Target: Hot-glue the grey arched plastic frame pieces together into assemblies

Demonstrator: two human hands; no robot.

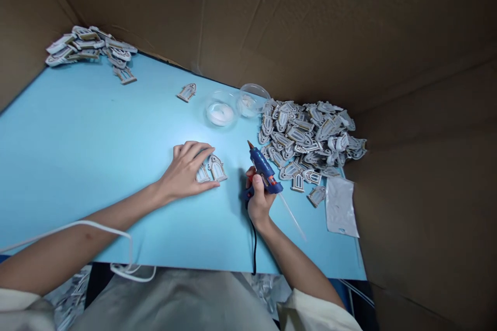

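Note:
My left hand (192,168) rests on the table, thumb and fingers curved around two small arched window-shaped pieces. The right-hand arched window piece (217,168) shows nearly whole between thumb and fingertips; the other arched window piece (202,174) is partly covered by my fingers. In my right hand (259,201) is a blue hot glue gun (264,168), held by its handle with the orange-brown nozzle pointing up and left, apart from the pieces. A clear glue stick (292,216) sticks out of its rear, and a black cord (254,251) hangs down from it.
A large heap of arched window pieces (306,132) lies at right, a smaller pile (87,46) at far left. One single piece (187,92) lies near two clear round tubs (220,113). A plastic bag (341,207), white cable (97,225) and cardboard walls (240,15) surround the blue table (97,145).

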